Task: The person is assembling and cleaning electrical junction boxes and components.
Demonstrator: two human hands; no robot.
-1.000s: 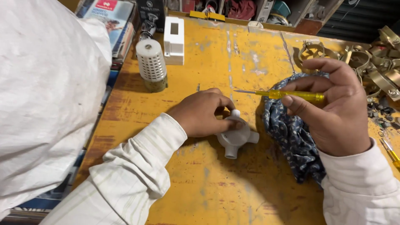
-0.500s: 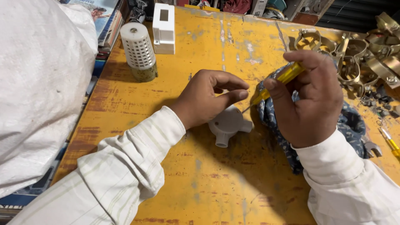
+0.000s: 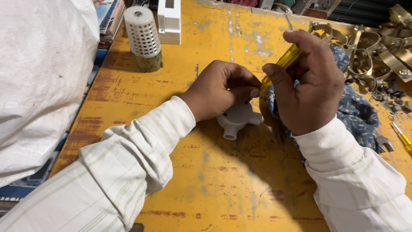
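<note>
Yellow paint, worn and scuffed with rusty patches, covers the bench that fills the view from above. At its centre lies a small white plastic junction box, round, with short pipe stubs pointing outward; one stub faces the viewer, another points right.

The left hand rests over the top of the box, fingers curled and pinched together just above it, touching its upper edge. Whether something tiny sits between those fingertips cannot be told.

The right hand is closed around a yellow-handled screwdriver. The tool's long axis runs diagonally, handle up and to the right, tip down and to the left, meeting the left hand's fingertips directly above the box. The box lies below and slightly left of that tip, closer to the left hand.

Under the right wrist is a crumpled blue patterned cloth. Brass-coloured metal clamps are heaped at the far right. At the far edge stand a white perforated cylinder and a white rectangular box. A large white sack fills the left side.
</note>
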